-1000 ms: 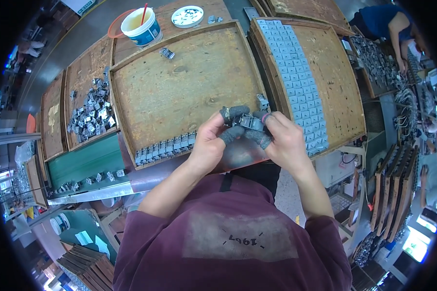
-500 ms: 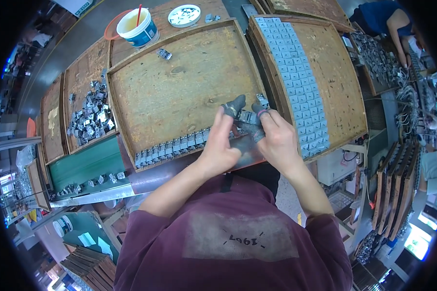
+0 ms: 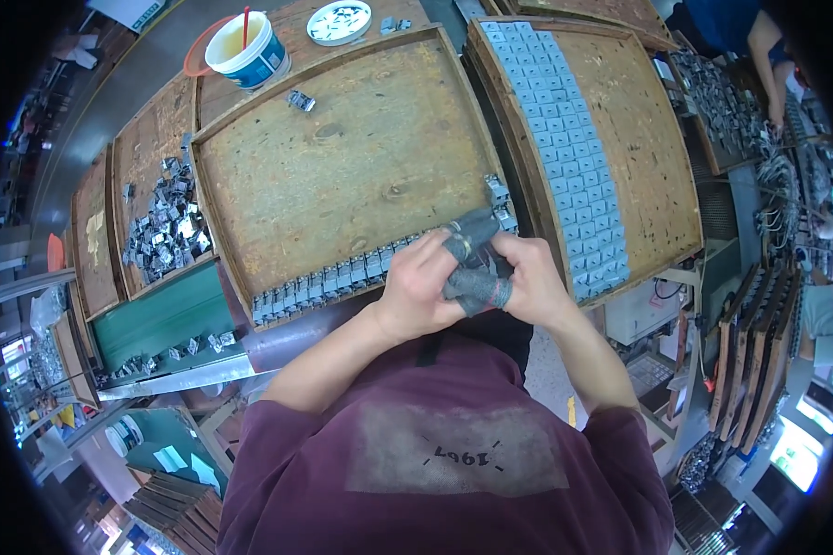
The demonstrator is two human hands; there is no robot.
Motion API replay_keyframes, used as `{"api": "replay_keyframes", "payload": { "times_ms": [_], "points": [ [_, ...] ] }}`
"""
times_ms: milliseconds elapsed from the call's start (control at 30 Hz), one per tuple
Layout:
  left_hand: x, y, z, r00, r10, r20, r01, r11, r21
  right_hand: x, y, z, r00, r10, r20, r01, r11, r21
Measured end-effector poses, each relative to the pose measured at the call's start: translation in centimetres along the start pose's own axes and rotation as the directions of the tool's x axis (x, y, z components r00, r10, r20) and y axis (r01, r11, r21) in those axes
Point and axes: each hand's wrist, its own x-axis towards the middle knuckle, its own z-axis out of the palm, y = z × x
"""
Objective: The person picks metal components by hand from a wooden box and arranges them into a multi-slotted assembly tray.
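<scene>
The maroon shirt [image 3: 444, 444] bears dark print. Beyond the far edge of the wooden tray [image 3: 342, 157], a bucket [image 3: 261, 63] shows a blue label. By the tray's near-right corner, the left hand [image 3: 423, 287] has just closed against the right hand [image 3: 535, 282]; curled fingers now hide whatever they grip, so I cannot tell. Metal parts [image 3: 339, 279] line the near edge.

The left forearm [image 3: 329, 365] is angled far and right, the right forearm [image 3: 590, 361] far and left; left hand [image 3: 421, 289] and right hand [image 3: 533, 282] are held close, grey-covered fingers [image 3: 470, 237] bent inward.
</scene>
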Motion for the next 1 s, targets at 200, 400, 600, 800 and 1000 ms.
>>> {"api": "replay_keyframes", "payload": {
  "times_ms": [200,400,600,800,1000],
  "points": [
    [2.4,-3.9,-0.1,0.986,-0.074,0.151,0.063,0.995,0.078,2.9,0.7,-4.7,0.989,0.146,0.037,-0.128,0.946,-0.298],
    [5.7,-11.0,3.2,0.843,-0.494,0.212,0.515,0.856,-0.051,11.4,7.6,-18.0,0.892,0.248,-0.378,-0.218,0.968,0.121],
    [6.1,-10.2,6.4,0.751,-0.581,0.314,0.586,0.806,0.089,21.0,17.2,-22.2,0.791,0.206,-0.576,-0.286,0.957,-0.051],
    [5.6,-11.8,4.3,0.788,-0.545,0.285,0.550,0.832,0.072,28.9,18.4,-20.1,0.826,0.289,-0.485,-0.358,0.932,-0.054],
    [7.3,-15.5,-8.7,0.689,-0.409,-0.599,0.618,0.763,0.190,27.6,12.0,-20.0,0.744,0.297,-0.598,-0.288,0.951,0.113]
  ]
}}
